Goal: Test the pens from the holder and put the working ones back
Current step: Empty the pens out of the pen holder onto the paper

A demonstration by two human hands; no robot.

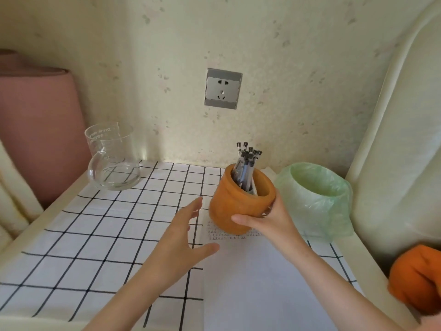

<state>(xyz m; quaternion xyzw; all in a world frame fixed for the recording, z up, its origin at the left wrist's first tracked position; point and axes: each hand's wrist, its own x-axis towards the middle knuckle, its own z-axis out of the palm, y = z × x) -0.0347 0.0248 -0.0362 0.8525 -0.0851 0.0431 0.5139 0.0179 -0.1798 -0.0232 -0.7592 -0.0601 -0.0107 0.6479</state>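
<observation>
An orange round pen holder is tilted to the left above a white sheet of paper. Several pens with black caps stick out of its mouth. My right hand grips the holder from the right side, thumb across its front. To the left of the holder my left hand hovers with fingers straight and spread, holding nothing and a small gap away from it. Small rows of printed marks show on the paper just under the holder.
A checked cloth covers the table. An empty glass jug stands at the back left. A small bin lined with a green bag sits right of the holder. A wall socket is behind. An orange object lies at the right edge.
</observation>
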